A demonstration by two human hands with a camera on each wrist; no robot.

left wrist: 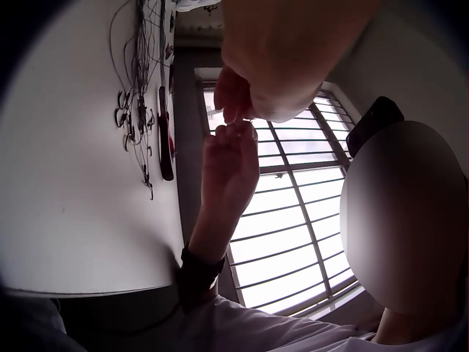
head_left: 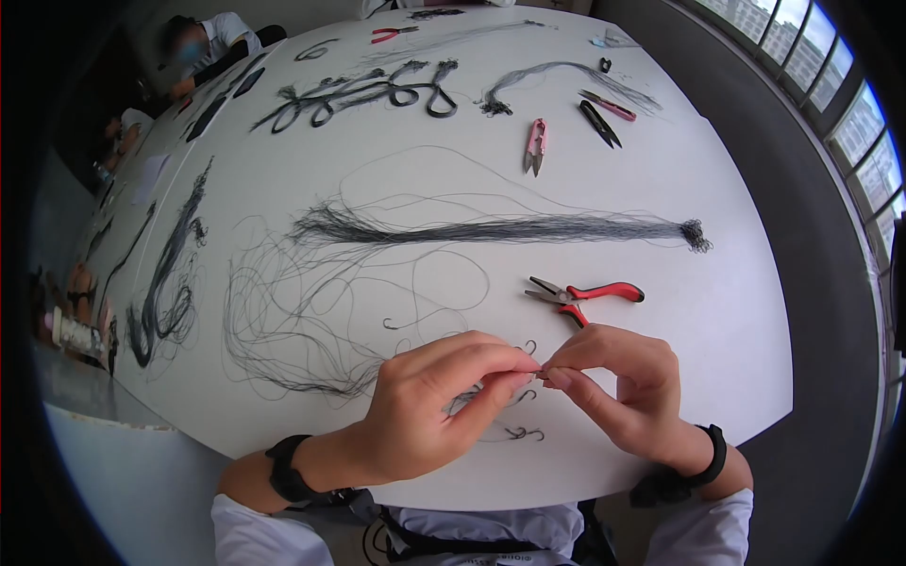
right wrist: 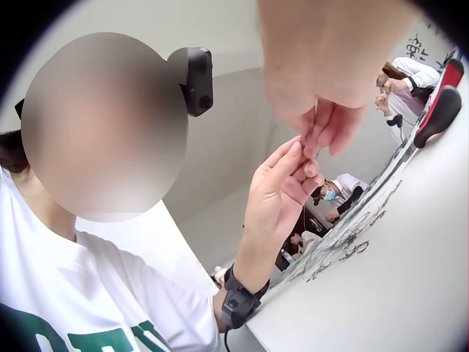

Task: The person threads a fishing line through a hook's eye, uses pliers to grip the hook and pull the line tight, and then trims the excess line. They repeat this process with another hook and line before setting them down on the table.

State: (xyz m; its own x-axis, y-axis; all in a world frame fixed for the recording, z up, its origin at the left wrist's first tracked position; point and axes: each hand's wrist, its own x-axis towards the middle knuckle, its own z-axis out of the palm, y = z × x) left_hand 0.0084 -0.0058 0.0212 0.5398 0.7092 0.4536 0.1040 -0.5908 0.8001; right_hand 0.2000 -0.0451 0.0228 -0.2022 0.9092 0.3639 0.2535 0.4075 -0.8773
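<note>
In the head view my left hand (head_left: pixel 425 406) and right hand (head_left: pixel 628 387) meet fingertip to fingertip over the near part of the table. Both pinch a small thin piece (head_left: pixel 541 374) between thumb and forefinger; whether it is line or hook I cannot tell. Small dark hooks (head_left: pixel 519 434) on thin lines lie beneath and beside the hands. One hook (head_left: pixel 389 324) rests further left, near the loosely looped lines (head_left: pixel 283 321). The left wrist view has the left hand (left wrist: pixel 300 59) above the right hand (left wrist: pixel 231 165); the right wrist view again has the fingertips together.
Red-handled pliers (head_left: pixel 613 292) lie just beyond the right hand. A long dark bundle of line (head_left: pixel 510 230) crosses the table. Pink snips (head_left: pixel 536 146), black snips (head_left: pixel 599 123) and coiled bundles (head_left: pixel 326 102) are further back. Other people sit at the far left.
</note>
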